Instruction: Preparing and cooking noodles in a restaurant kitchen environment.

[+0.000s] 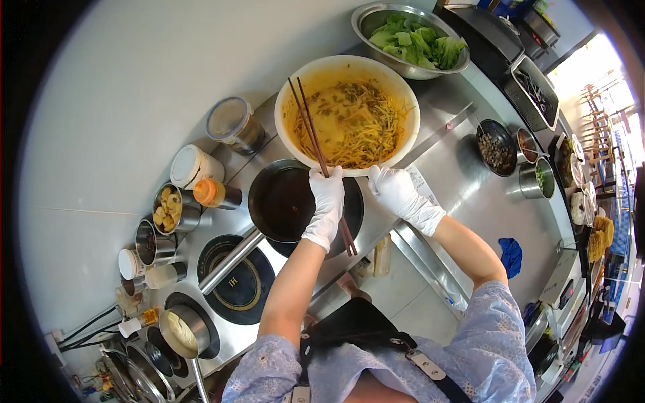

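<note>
My left hand (pixel 325 204), in a white glove, holds a pair of long wooden chopsticks (pixel 313 133) at the near rim of a large white bowl (pixel 412 113). The chopsticks slant across the bowl's left side. Inside is a yellow liquid mix (pixel 352 118) with thin shreds and brown bits. My gloved right hand (pixel 398 194) is closed on the same rim, farther right; what lies inside its fingers is hidden. Below the left hand sits a dark frying pan (pixel 282 201) with a steel handle (pixel 232 259), partly covered by that hand.
A steel bowl of lettuce (pixel 418 43) stands behind the white bowl. Jars, a squeeze bottle (pixel 210 193) and steel pots line the wall at left. A small saucepan (pixel 184 332) is at lower left. On the right counter are a black bowl (pixel 496 147), steel cups and a blue cloth (pixel 510 258).
</note>
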`<state>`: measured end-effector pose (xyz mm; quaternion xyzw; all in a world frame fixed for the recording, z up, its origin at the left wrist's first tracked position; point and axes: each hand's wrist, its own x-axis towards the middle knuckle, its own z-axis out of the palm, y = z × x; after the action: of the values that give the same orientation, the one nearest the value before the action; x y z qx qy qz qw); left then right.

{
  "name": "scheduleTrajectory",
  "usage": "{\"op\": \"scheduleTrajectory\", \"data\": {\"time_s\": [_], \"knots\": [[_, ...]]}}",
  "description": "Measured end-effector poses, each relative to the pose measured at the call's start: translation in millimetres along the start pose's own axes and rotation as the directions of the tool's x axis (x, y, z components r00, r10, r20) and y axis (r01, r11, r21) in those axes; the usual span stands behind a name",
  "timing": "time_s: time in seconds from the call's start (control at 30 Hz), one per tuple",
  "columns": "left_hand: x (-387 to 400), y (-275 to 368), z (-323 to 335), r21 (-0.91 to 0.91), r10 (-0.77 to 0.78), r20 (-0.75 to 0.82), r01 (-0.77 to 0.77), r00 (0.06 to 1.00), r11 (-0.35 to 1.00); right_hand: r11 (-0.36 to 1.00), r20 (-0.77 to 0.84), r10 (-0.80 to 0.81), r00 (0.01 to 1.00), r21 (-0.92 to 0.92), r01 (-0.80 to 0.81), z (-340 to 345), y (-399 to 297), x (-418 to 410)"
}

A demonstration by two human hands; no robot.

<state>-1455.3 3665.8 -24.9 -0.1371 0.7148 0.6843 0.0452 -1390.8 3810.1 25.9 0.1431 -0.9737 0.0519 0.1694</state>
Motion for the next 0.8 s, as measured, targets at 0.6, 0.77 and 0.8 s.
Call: {"op": "scheduleTrajectory", "data": {"time_s": [0.6, 0.77, 0.8], "knots": [[-3, 3, 1, 0.065, -0.048, 0.049, 0.045, 0.998, 0.997, 0.962, 0.089, -0.239, 0.967, -0.112, 0.248, -33, 18, 41], [4, -6, -8, 0.023, -0.016, 0.024, 0.016, 1.000, 1.000, 0.970, -0.002, 0.131, 0.991, -0.207, -0.128, -17, 15, 60], [1, 0, -4, 0.034, -0.039, 0.046, 0.038, 0.998, 0.999, 0.968, -0.001, 0.133, 0.991, -0.215, -0.130, -7, 19, 63]]}}
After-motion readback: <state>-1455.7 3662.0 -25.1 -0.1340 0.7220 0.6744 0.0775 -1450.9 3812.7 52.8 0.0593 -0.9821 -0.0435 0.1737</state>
